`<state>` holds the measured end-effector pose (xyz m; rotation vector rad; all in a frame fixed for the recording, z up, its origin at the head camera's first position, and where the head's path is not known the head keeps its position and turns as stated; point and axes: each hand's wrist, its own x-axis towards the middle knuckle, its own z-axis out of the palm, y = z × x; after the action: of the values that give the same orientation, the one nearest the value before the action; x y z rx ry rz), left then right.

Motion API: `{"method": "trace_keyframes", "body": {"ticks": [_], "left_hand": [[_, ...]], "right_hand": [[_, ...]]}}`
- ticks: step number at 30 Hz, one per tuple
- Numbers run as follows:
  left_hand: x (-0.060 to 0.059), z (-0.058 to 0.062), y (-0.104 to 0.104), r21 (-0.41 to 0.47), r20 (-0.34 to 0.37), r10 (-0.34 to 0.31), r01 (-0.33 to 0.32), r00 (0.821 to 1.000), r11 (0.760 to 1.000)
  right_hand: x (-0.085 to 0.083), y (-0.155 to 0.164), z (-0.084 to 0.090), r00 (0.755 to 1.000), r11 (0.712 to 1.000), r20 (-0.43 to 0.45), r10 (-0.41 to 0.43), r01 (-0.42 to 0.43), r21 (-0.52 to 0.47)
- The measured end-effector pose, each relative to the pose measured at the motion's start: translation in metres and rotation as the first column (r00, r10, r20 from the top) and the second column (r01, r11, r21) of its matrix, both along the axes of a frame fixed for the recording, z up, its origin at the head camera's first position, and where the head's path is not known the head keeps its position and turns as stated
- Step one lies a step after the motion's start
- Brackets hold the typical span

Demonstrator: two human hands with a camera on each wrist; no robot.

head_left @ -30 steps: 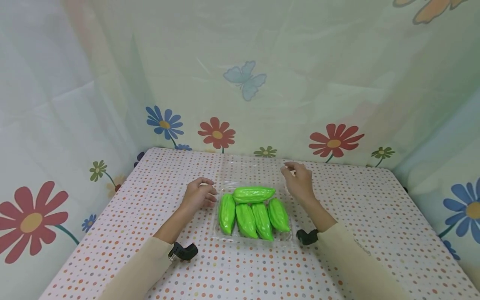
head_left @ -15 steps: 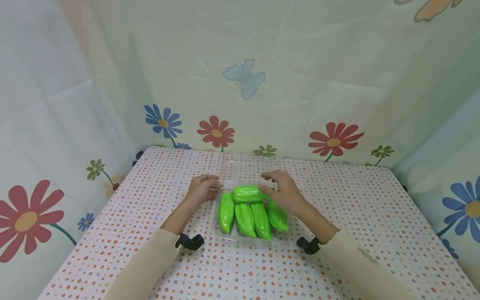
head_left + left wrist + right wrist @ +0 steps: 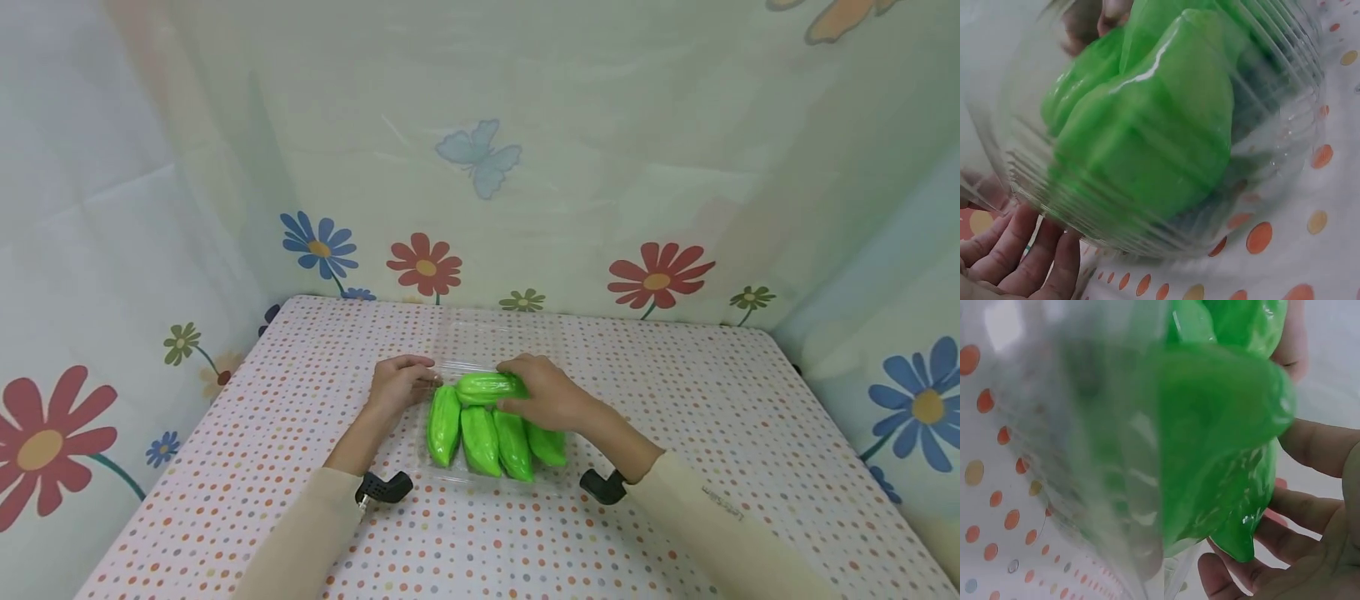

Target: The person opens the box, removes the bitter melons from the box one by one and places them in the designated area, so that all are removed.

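Note:
A clear plastic tray [image 3: 480, 482] on the dotted tablecloth holds several glossy green gourds. One gourd [image 3: 476, 388] lies crosswise along the far end; the others [image 3: 480, 429] lie side by side, pointing toward me. My right hand [image 3: 525, 387] reaches over the tray and grips the crosswise gourd, fingers curled round it. The right wrist view shows those fingers [image 3: 1310, 512] under the gourd [image 3: 1222, 425]. My left hand [image 3: 416, 379] pinches the tray's far left corner. In the left wrist view its fingers [image 3: 1022, 250] lie against the tray's ribbed wall [image 3: 1272, 169].
The tray's clear lid [image 3: 495, 342] lies open flat behind it. Flowered curtain walls [image 3: 652, 279] close in the table on the far side, left and right. Small black cameras sit at my left wrist [image 3: 382, 487] and right wrist [image 3: 600, 486].
My right hand came down and left from above the tray's far right corner onto the crosswise gourd and closed round it. My left hand shifted slightly right to the tray's corner.

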<state>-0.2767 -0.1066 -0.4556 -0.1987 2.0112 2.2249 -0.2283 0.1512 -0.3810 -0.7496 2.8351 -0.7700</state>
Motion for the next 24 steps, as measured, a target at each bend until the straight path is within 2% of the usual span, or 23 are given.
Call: {"method": "trace_keyframes", "body": {"ticks": [8,18,24], "left_hand": [[0.0019,-0.0040,-0.0001,-0.038,-0.007,0.032,-0.032,0.999,0.999],[0.0052,-0.0031,0.0034,-0.099,-0.046,0.057,-0.061,0.997,0.993],[0.0039,-0.0018,0.0045,-0.050,-0.049,0.030,-0.032,0.998,0.998]], "right_hand": [[-0.0034,-0.0052,-0.0025,0.999,0.997,-0.041,0.012,-0.008,0.082],[-0.0059,-0.0029,-0.0066,0.998,0.994,-0.063,0.012,-0.006,0.105],[-0.0081,-0.0012,-0.0065,0.998,0.996,-0.061,0.030,-0.025,0.089]]}}
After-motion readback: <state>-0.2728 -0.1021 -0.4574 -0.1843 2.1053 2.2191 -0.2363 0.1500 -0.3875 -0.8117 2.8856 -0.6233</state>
